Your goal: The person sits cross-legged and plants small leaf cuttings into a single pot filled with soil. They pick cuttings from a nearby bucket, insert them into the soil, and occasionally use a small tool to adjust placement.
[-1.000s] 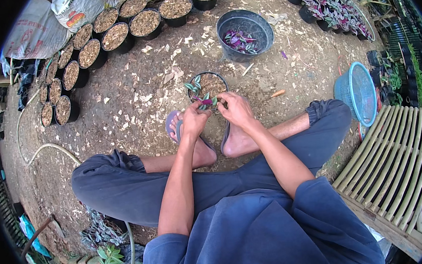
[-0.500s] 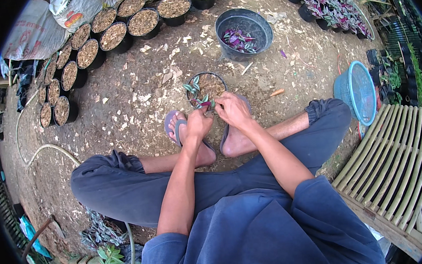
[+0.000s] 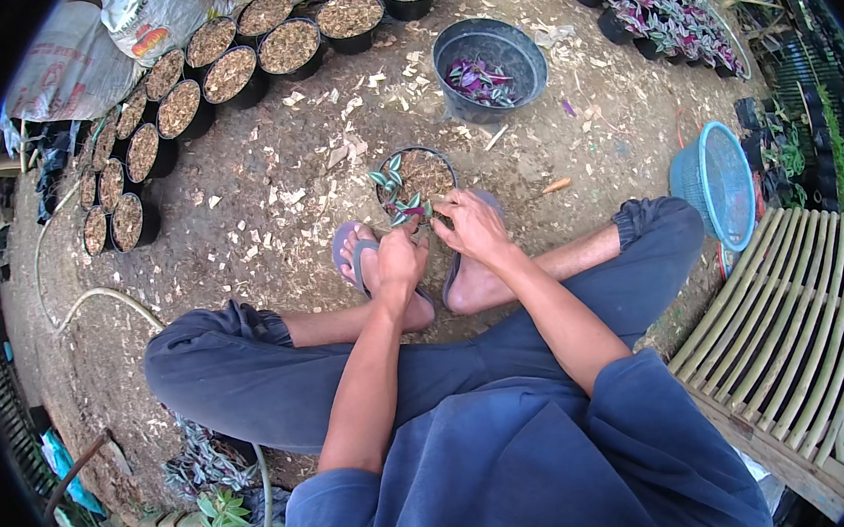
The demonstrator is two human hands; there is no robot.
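Observation:
Between my feet stands a small black pot (image 3: 429, 170) filled with light brown chips. Striped green leaves of a plant (image 3: 389, 174) show at its left side. My left hand (image 3: 401, 262) is at the pot's near rim, its fingers closed on a cutting (image 3: 407, 212) with green-silver and purple leaves. From the right, my right hand (image 3: 472, 225) meets the same cutting, fingertips pinched at its purple end. The fingers partly cover the stem.
Beyond the pot sits a large black bucket (image 3: 488, 57) with purple cuttings inside. Rows of chip-filled pots (image 3: 230, 74) stand at the far left. A blue basket (image 3: 721, 184) and a bamboo bench (image 3: 779, 323) are at the right. A hose (image 3: 93, 294) curves along the left.
My left hand has drawn slightly down and toward me, and more of the cutting's striped leaves now show above it. The right hand stays close by with a small shift.

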